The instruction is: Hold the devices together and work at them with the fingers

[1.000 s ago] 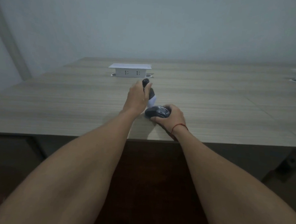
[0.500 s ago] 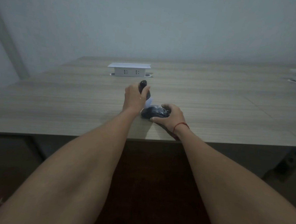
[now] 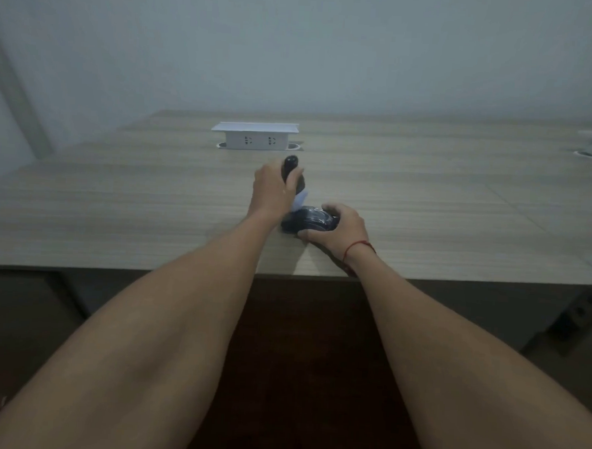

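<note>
Head view is showing a dark rounded computer mouse [image 3: 310,221] lying on the pale wood-grain table [image 3: 116,215], near its front edge; the right hand [image 3: 335,231] is curling its fingers and thumb round the mouse's right side, holding it down; just beyond the mouse, the left hand [image 3: 272,188] is gripping a dark upright rounded handle [image 3: 289,167] with a pale whitish part [image 3: 301,200] below it, which is touching or nearly touching the mouse's far edge. Judging by this, the step in hand is working the handled tool against the steadied mouse, perhaps wiping or brushing it; the next move seems to call for a firm right-hand hold and light, controlled left-hand pressure. Well beyond the mouse a white rectangular pop-up socket box [image 3: 256,138] is standing raised from the table. What the tool really is, and where its pale part is meeting the mouse, is staying hard to make out in the dim, soft picture.
</note>
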The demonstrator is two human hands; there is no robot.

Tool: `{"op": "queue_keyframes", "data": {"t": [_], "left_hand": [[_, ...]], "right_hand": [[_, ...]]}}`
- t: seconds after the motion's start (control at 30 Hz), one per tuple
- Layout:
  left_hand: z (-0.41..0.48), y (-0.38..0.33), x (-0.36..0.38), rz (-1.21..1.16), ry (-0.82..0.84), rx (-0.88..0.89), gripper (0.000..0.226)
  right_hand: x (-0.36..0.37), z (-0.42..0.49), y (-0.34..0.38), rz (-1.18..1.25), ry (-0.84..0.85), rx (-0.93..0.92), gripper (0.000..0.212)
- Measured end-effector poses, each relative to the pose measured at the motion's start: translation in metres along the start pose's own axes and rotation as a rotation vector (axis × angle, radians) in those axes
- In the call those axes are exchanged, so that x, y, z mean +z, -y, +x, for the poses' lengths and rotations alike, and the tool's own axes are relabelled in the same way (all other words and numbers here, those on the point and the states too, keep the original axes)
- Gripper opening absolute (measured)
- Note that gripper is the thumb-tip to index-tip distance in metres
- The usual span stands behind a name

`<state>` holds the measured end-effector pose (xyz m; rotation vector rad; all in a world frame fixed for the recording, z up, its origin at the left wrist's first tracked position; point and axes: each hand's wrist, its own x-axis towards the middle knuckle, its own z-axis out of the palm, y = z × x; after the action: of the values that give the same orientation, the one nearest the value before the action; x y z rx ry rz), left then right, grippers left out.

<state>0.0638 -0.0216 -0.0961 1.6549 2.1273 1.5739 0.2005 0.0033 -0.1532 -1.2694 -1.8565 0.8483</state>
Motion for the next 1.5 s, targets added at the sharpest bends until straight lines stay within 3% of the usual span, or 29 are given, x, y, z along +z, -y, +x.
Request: {"op": "queue_keyframes", "data": {"t": [0.1, 0.3, 0.5, 0.7, 0.9, 1.03, 1.17, 1.4, 1.5], "left_hand": [[-0.006, 0.0, 0.014, 0.007, 0.058, 0.022, 0.027], [-0.015, 0.035, 0.006, 0.077, -0.007, -0.155, 0.027], [-0.007, 0.007, 0.0, -0.063, -0.113, -0.076, 0.033], [-0.022, -0.003, 0.018, -0.028, -0.067, -0.095, 0.032], [-0.026, 0.018, -0.004, 0.146, 0.004, -0.109, 0.023], [-0.021, 0.006, -0.013, 0.036, -0.056, -0.006, 0.03], [-0.013, -0.015, -0.003, -0.115, -0.044, 0.039, 0.034], [-0.019, 0.022, 0.002, 0.106, 0.015, -0.074, 0.028], [-0.022, 0.034, 0.0, 0.068, 0.004, -0.082, 0.031]], "right_hand": [[-0.001, 0.0, 0.0, 0.002, 0.021, 0.002, 0.075], [-0.003, -0.002, 0.0, -0.013, 0.02, -0.015, 0.076], [0.001, -0.001, 0.002, -0.058, -0.025, -0.001, 0.059], [0.003, -0.002, -0.001, -0.038, 0.012, 0.014, 0.052], [0.002, -0.002, -0.002, -0.054, -0.009, 0.006, 0.056], [0.006, -0.002, 0.0, -0.064, -0.055, 0.037, 0.055], [0.01, -0.001, 0.0, -0.042, -0.087, 0.07, 0.072], [0.012, 0.001, -0.002, -0.059, -0.091, 0.059, 0.067], [0.011, 0.002, -0.002, -0.064, -0.1, 0.053, 0.062]]}}
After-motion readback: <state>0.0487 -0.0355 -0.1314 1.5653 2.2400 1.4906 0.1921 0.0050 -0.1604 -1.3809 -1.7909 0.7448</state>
